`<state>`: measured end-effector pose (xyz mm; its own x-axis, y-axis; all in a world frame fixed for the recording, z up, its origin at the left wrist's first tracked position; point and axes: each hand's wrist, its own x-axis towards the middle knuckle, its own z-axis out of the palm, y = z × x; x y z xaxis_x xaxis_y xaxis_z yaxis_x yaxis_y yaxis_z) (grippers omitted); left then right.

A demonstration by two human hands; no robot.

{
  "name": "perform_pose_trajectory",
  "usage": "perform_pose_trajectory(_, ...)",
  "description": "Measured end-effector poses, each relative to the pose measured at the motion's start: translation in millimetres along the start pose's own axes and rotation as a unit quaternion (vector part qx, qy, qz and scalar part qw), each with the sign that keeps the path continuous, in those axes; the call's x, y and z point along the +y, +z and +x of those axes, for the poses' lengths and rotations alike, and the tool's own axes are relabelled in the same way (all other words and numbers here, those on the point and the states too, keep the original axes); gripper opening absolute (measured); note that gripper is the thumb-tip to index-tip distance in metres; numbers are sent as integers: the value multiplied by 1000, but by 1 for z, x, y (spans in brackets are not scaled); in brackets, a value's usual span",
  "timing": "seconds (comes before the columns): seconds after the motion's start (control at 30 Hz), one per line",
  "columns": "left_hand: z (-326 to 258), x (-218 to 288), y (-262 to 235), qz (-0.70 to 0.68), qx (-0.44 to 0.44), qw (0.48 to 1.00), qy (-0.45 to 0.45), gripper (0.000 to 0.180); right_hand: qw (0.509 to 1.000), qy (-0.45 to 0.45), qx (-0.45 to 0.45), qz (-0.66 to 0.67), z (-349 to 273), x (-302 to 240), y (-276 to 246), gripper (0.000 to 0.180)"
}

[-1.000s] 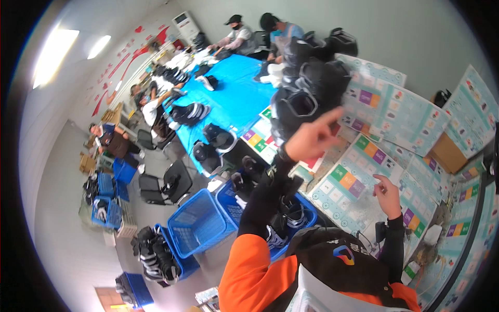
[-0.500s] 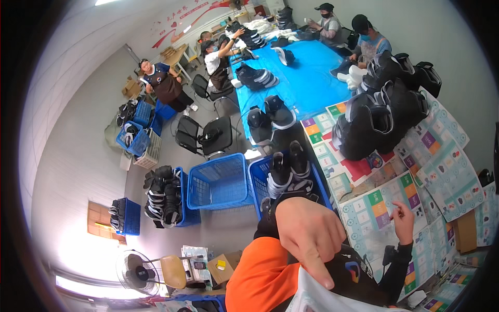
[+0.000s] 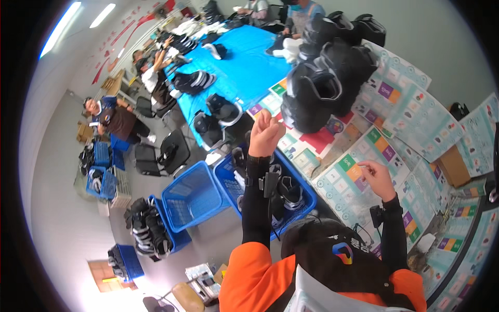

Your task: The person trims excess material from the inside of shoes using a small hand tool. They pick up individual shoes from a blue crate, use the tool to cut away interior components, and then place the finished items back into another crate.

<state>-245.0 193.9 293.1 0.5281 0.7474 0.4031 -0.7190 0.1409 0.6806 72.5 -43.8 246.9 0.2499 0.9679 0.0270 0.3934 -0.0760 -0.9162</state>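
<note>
My left hand [image 3: 266,134] is raised as a fist above the near edge of the long table, and nothing shows in it. A dark strap with a small box [image 3: 268,183] sits on that wrist. Over the printed sheets [image 3: 332,195], my right hand [image 3: 379,180] has its fingers bent and apart, with nothing plainly held. Just beyond my left hand, a pile of black padded shoe-like items [image 3: 312,96] with grey trim stands on the table. Below my left forearm is a blue plastic basket [image 3: 306,195] with more such items inside.
An unfilled blue basket [image 3: 189,195] and a loaded blue basket [image 3: 179,239] stand on the floor at left. Black chairs [image 3: 174,151] flank the table. Blue sheeting [image 3: 244,62] covers its far part, where several people work. Another person [image 3: 114,117] stands at far left.
My left hand has risen from close to my body to above the table edge, closing into a fist. My right hand has moved slightly left and lower. The whole view has shifted.
</note>
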Motion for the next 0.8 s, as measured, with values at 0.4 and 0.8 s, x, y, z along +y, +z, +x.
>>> perform_pose_trajectory(0.4, 21, -152, -82, 235, 241, 918, -209, 24, 953, -221, 114, -175, 118, -73, 26, 28)
perform_pose_trajectory(0.8, 81, -253, -113, 25, 212, 959, -185, 14, 881, -263, 160, -359, 226, -59, 63, 35)
